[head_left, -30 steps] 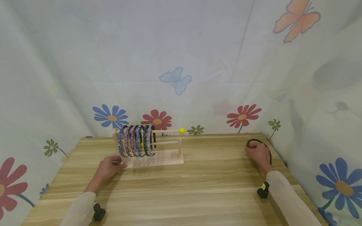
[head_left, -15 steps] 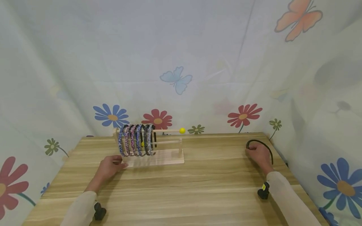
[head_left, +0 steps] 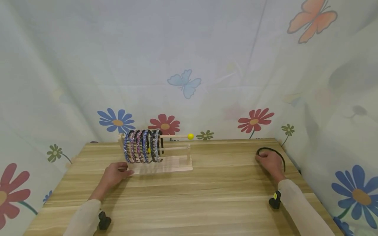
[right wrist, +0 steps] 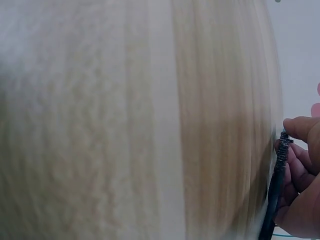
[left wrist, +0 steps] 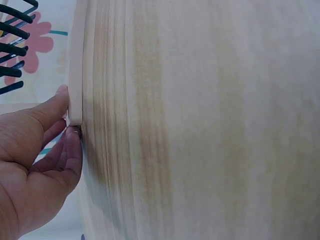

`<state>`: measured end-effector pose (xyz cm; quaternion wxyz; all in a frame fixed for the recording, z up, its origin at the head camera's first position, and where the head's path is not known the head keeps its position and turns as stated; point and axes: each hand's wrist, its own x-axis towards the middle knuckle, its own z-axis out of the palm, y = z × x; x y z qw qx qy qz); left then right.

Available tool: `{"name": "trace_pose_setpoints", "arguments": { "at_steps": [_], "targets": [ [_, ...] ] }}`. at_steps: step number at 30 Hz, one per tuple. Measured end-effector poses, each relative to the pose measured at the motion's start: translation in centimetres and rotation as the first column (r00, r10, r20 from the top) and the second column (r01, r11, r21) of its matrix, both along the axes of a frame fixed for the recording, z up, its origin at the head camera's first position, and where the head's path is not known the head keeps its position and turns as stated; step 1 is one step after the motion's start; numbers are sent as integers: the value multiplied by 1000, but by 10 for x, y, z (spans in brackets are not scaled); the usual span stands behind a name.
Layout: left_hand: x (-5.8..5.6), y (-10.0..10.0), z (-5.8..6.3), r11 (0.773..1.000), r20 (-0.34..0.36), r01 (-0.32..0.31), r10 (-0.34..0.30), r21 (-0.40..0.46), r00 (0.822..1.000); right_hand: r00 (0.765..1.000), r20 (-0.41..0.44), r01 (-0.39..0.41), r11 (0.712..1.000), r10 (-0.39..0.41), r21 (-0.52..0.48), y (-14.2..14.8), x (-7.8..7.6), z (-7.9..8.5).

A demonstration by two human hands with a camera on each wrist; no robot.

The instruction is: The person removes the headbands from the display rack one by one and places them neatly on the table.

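Several glittery toothed headbands (head_left: 138, 146), blue, pink, black and silver, hang side by side on the left part of a wooden headband rack (head_left: 177, 165). My left hand (head_left: 115, 173) is at the rack's near left corner. In the left wrist view its thumb and fingers pinch the end of the rack's base board (left wrist: 76, 60). Far to the right, my right hand (head_left: 271, 161) pinches a dark headband (head_left: 279, 153) close over the table. The right wrist view shows this headband (right wrist: 274, 192) black, with a beaded end between thumb and fingers; part of it is hidden by the hand.
The rack's upper bar ends in a yellow ball (head_left: 190, 136), projecting to the right. A wood-grain table (head_left: 189, 200) runs back to a flowered cloth wall (head_left: 218, 108). The cloth also closes off both sides. Each wrist carries a black camera (head_left: 275, 200).
The right hand's headband has swung slightly outward to the right, its curve showing more beyond the hand. The left hand keeps its place at the rack's corner.
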<state>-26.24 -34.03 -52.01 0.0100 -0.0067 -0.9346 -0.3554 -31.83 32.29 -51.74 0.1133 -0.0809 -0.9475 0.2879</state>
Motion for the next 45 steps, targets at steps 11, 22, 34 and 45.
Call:
{"name": "trace_pose_setpoints", "arguments": {
  "at_steps": [11, 22, 34, 45],
  "targets": [
    [-1, 0, -1, 1000, -1, -7, 7, -3, 1000, 999, -47, 5, 998, -8, -66, 0, 2, 20],
    [0, 1, 0, 1000, -2, -10, 10, -4, 1000, 987, -122, -116, 986, 101, -122, -29, 11, 62],
    [0, 1, 1, 1000, 16, -12, 12, -3, 1000, 898, -356, -343, 919, 259, -194, -89, 23, 96],
    [0, 0, 0, 1000, 17, -17, 16, 11, 1000, 832, -436, -487, 830, 344, -274, -151, 42, 105]
  ]
}}
